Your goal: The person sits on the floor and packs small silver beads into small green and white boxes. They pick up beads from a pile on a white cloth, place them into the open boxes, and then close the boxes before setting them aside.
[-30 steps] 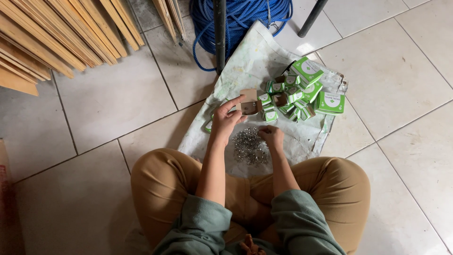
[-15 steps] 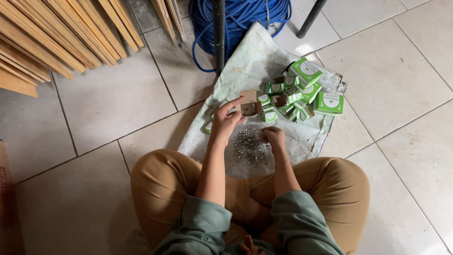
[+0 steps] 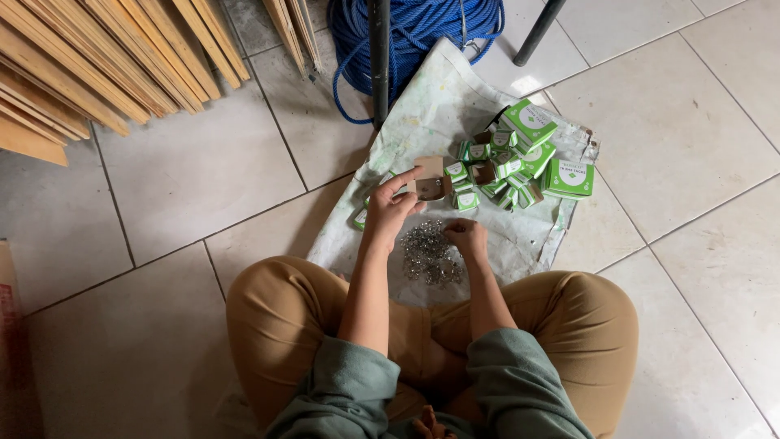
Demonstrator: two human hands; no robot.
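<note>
I sit cross-legged on a tiled floor. My left hand (image 3: pixel 388 210) holds a small open brown cardboard box (image 3: pixel 431 180) above a pale woven sack (image 3: pixel 443 106) spread on the floor. My right hand (image 3: pixel 465 237) rests, fingers bent down, on the far edge of a heap of small shiny metal tacks (image 3: pixel 428 257) lying on the sack in front of my knees. Whether it pinches any tacks is hidden. A pile of small green and white boxes (image 3: pixel 520 154) sits just beyond, to the right of both hands.
A coil of blue rope (image 3: pixel 422 32) lies at the top behind the sack, with two dark metal legs (image 3: pixel 379 57) standing by it. Wooden slats (image 3: pixel 106 57) are stacked at the upper left. A brown cardboard edge (image 3: pixel 10 325) shows at the left border.
My right hand has shifted slightly over the tack heap. My left hand still holds the open brown box in about the same place.
</note>
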